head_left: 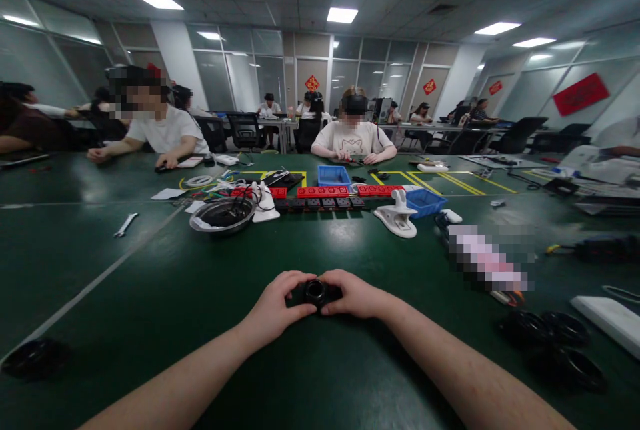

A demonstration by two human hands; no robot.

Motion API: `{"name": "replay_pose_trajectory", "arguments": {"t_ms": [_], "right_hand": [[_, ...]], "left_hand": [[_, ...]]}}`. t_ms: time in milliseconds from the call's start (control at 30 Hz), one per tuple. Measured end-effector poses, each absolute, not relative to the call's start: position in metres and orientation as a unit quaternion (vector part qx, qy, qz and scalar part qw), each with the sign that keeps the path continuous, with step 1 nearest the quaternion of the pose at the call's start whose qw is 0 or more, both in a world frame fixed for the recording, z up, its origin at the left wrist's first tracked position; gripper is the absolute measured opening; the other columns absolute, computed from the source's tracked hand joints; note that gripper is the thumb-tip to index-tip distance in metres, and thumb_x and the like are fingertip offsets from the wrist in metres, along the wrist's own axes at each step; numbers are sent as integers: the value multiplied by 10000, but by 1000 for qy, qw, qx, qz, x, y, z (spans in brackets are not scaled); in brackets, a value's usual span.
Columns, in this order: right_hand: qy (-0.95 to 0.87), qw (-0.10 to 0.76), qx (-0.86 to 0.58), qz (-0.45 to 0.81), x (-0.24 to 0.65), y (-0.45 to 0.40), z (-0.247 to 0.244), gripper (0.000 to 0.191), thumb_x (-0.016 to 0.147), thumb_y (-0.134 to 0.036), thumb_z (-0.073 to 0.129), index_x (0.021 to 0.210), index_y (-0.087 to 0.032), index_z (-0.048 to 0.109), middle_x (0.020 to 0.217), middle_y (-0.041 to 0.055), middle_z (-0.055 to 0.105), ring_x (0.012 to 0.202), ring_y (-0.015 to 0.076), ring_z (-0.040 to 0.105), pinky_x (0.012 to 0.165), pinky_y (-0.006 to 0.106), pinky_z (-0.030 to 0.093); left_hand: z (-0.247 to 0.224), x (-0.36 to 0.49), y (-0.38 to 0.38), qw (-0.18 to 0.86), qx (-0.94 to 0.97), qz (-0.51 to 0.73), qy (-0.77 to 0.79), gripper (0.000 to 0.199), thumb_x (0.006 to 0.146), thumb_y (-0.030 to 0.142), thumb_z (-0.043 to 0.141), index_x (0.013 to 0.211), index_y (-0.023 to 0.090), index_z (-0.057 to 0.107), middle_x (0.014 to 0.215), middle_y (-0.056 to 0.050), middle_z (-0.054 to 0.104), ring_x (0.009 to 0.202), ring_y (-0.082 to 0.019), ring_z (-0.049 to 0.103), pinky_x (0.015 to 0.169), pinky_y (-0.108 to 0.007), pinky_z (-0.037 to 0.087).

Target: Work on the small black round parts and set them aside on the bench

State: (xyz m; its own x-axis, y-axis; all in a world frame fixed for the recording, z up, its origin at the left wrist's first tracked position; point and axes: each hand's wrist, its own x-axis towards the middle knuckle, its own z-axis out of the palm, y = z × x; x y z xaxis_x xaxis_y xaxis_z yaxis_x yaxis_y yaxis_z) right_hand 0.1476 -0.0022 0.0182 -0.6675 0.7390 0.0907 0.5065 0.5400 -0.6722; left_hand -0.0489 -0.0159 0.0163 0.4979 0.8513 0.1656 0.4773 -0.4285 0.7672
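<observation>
Just in front of me, a small black ring-shaped part (315, 302) stands on the green tabletop with its round opening facing me. My left hand (274, 307) is closed around its left side, thumb in front and fingers behind. From the right, my right hand (353, 295) grips the same part in a similar way. Fingertips of both hands nearly meet at its top and bottom. The part's exact kind is hard to make out. Several larger black rings (570, 330) lie at the lower right, and another black ring (36, 358) lies at the far left.
Across the green table (150, 323) runs a row of red power sockets (323, 191). Near it are a metal bowl (223, 229), a white clamp base (397, 220) and blue trays (425, 203). A wrench (126, 225) lies left. People sit opposite.
</observation>
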Motion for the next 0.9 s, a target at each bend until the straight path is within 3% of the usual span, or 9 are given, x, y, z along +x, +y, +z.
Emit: {"name": "replay_pose_trajectory", "arguments": {"t_ms": [333,667,900], "right_hand": [[-857,181,-362,319,147,-1,18,326,612,-238,667,910,-159,563,840,0,555,756,141,509,653,227,382],[-853,175,-383,309,147,-4,21,329,585,-256,682,881,-166,572,822,-2,542,770,153,500,660,235,385],[-821,185,-393,370,149,-4,21,308,579,-217,677,857,-148,563,765,-18,533,706,133,504,613,216,386]], "left_hand": [[22,-48,-15,355,793,246,431,456,657,256,613,1094,256,484,970,-16,521,794,-154,487,626,-236,381],[28,-45,-22,341,793,253,437,356,679,294,585,1025,246,519,944,-15,524,824,-172,491,651,-252,392],[29,-38,-21,311,811,249,428,341,668,281,597,998,228,529,918,-18,530,836,-178,488,661,-253,392]]}}
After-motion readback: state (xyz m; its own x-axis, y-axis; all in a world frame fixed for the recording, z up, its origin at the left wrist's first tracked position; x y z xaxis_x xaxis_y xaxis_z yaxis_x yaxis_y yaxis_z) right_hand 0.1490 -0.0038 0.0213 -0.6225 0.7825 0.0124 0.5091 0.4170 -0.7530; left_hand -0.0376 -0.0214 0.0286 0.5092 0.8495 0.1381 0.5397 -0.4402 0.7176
